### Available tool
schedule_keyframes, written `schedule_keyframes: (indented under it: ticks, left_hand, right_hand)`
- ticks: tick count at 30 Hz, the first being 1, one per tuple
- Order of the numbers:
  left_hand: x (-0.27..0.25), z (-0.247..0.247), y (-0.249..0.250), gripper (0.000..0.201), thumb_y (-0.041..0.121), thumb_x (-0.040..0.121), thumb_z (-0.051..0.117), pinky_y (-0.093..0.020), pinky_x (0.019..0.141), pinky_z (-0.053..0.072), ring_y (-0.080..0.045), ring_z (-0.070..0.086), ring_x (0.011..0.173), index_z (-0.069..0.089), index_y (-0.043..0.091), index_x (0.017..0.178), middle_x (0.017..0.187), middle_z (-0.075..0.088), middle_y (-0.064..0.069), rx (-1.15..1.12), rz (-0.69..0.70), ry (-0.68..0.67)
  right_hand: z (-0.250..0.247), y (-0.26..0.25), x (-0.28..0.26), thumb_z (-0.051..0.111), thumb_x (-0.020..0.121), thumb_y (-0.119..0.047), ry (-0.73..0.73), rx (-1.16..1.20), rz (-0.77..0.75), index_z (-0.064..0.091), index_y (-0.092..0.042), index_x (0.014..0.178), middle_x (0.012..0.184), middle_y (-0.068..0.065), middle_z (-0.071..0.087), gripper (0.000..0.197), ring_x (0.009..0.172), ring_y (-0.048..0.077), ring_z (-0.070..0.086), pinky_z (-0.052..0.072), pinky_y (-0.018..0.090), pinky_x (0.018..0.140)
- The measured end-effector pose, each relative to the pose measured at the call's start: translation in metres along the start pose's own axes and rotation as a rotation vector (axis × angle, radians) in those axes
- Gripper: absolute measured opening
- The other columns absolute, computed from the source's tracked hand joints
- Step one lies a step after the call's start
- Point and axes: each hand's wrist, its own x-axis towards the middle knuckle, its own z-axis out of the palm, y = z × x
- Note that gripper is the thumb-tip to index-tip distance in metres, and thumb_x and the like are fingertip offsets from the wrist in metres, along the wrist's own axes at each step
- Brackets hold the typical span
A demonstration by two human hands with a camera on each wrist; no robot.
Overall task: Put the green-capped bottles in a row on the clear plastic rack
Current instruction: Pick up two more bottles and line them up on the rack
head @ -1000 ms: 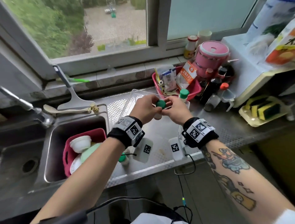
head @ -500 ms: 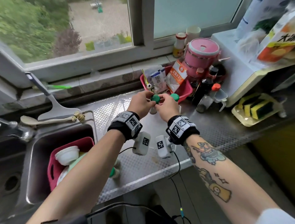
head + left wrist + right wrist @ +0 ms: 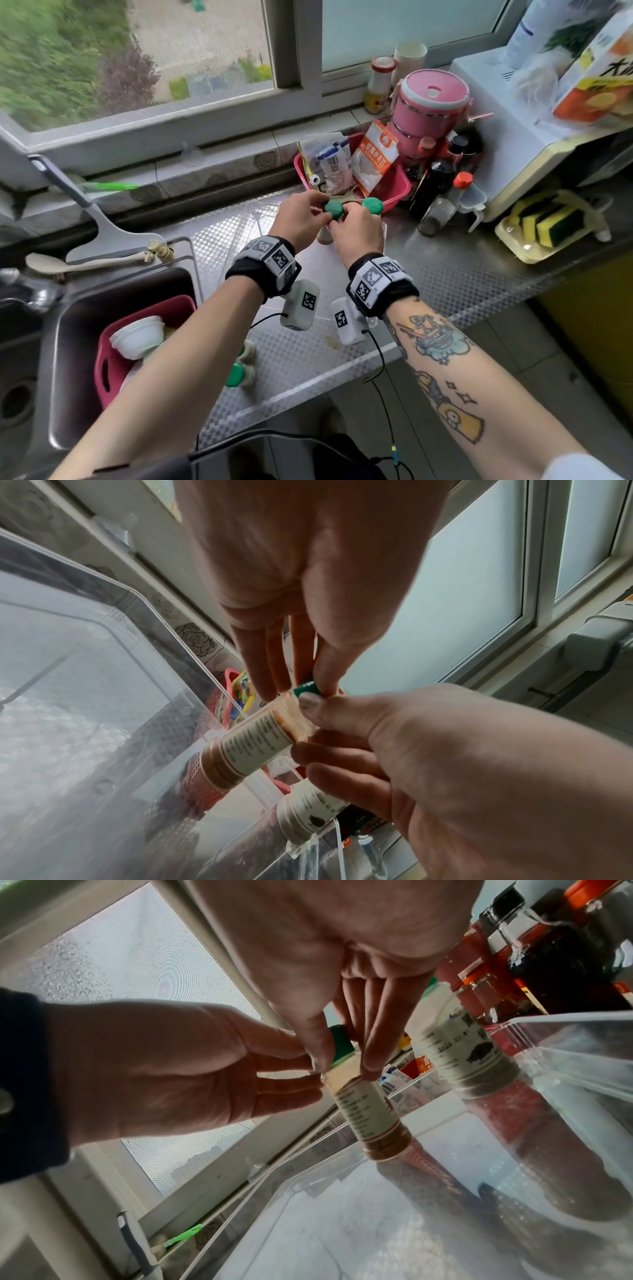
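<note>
Both hands hold one green-capped bottle (image 3: pixel 331 209) over the far end of the clear plastic rack (image 3: pixel 254 219). My left hand (image 3: pixel 322 209) pinches its green cap (image 3: pixel 305 689) from above. My right hand (image 3: pixel 339 224) pinches the neck just under the cap (image 3: pixel 342 1042). The bottle (image 3: pixel 368 1110) is upright with its base at the rack floor; I cannot tell whether it touches. A second green-capped bottle (image 3: pixel 372 205) stands on the rack right beside it (image 3: pixel 469 1053). Two more green-capped bottles (image 3: pixel 237 374) stand on the counter, partly hidden under my left forearm.
A red basket of packets (image 3: pixel 397 186) sits just behind the rack. Dark sauce bottles (image 3: pixel 435 185) and a pink lunch box (image 3: pixel 430 113) crowd the right. A sink with a red tub (image 3: pixel 113 363) lies to the left. Sponges in a tray (image 3: pixel 548 222) are far right.
The held bottle has moved right, closer to the bottle standing on the rack, and sits lower. Both hands have kept their hold on it.
</note>
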Motion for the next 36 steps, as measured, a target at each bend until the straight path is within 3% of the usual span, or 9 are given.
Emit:
schedule_keyframes:
  ticks: [23, 28, 36]
  left_hand:
    - [0.005, 0.009, -0.005, 0.033, 0.009, 0.083, 0.07, -0.028, 0.093, 0.054, -0.015, 0.068, 0.098, 0.067, 0.011, 0.116, 0.11, 0.073, -0.005, -0.152, 0.016, 0.036]
    - [0.007, 0.01, -0.005, 0.032, 0.008, 0.084, 0.069, -0.024, 0.092, 0.052, -0.014, 0.067, 0.099, 0.067, 0.01, 0.116, 0.11, 0.072, -0.005, -0.183, 0.012, 0.035]
    - [0.012, 0.015, -0.008, 0.033, 0.008, 0.084, 0.069, -0.029, 0.096, 0.053, -0.016, 0.068, 0.102, 0.066, 0.009, 0.117, 0.111, 0.072, -0.006, -0.246, -0.007, 0.033]
  right_hand:
    - [0.011, 0.008, -0.004, 0.057, 0.088, -0.029, 0.128, 0.063, 0.021, 0.068, -0.01, 0.095, 0.1, 0.016, 0.07, 0.022, 0.101, 0.036, 0.058, 0.045, 0.034, 0.079]
    - [0.014, 0.008, -0.003, 0.056, 0.089, -0.027, 0.148, 0.079, 0.011, 0.068, -0.009, 0.093, 0.096, 0.019, 0.07, 0.022, 0.095, 0.038, 0.059, 0.039, 0.032, 0.072]
    - [0.012, 0.008, -0.008, 0.055, 0.092, -0.026, 0.168, 0.09, -0.009, 0.068, -0.009, 0.098, 0.099, 0.018, 0.07, 0.022, 0.096, 0.037, 0.058, 0.042, 0.033, 0.076]
